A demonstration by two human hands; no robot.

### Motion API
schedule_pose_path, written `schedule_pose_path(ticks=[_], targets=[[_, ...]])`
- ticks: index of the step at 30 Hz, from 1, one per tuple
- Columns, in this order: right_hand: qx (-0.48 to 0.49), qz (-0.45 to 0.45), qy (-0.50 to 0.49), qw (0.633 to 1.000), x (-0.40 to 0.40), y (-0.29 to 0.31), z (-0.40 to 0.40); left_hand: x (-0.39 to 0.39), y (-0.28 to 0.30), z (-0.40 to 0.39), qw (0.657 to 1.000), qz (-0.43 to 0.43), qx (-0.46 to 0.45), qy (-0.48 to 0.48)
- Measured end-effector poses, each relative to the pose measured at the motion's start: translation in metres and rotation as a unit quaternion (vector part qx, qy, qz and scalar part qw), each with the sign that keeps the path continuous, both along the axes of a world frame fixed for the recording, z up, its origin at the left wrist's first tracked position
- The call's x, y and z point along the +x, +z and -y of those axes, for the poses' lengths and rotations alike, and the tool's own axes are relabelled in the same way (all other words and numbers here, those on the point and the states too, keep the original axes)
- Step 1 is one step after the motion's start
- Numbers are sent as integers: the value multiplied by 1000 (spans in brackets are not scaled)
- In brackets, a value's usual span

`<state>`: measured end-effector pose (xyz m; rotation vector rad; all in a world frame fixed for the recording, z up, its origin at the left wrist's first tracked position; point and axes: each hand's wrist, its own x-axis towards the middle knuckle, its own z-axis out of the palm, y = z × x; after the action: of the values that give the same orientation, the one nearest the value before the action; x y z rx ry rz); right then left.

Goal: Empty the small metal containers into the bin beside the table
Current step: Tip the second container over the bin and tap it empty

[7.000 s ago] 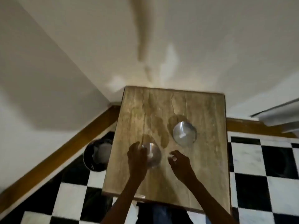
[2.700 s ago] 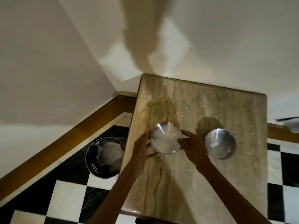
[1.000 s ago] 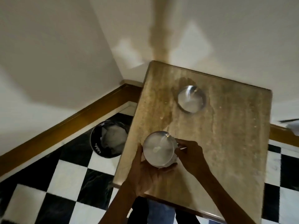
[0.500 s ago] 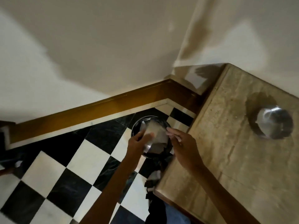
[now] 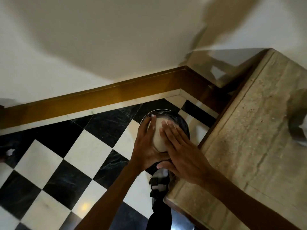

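Observation:
A small metal container [image 5: 158, 136] is tipped over above the black round bin [image 5: 183, 121] on the floor left of the table. My left hand [image 5: 145, 146] grips the container from its left side and underneath. My right hand [image 5: 181, 155] lies flat against the container's pale upturned base, fingers stretched out, not gripping it. The bin's inside is hidden behind my hands. A second metal container [image 5: 299, 135] stands on the stone table [image 5: 252, 138] at the right edge of the view, blurred and partly cut off.
The bin sits in a corner between a wooden skirting board [image 5: 99, 100] and the table's left edge. The floor [image 5: 86, 151] has black and white tiles. My foot in a dark sandal [image 5: 159, 185] stands just below the bin, by the table's front corner.
The container has turned further over above the bin. My right hand has come off the table's edge and now rests flat on the container's base. The view swung further left and down.

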<state>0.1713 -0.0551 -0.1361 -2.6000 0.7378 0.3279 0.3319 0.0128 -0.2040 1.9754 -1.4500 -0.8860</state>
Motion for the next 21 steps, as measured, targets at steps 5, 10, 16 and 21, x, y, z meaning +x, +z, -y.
schedule_pose_path(ticks=[5,10,16,21], targets=[[5,-6,38,999,-6,-3,-4,-6,8,8,999,-3,-12,-30],[-1,14,4,1000,-2,2,1,-5,15,19,1000,3,-17,-17],[-3,10,-30,1000,1,5,4,-4,12,21,1000,10,9,-26],[-7,-5,-30,1000,-4,6,5,-3,13,17,999,29,-2,-46]])
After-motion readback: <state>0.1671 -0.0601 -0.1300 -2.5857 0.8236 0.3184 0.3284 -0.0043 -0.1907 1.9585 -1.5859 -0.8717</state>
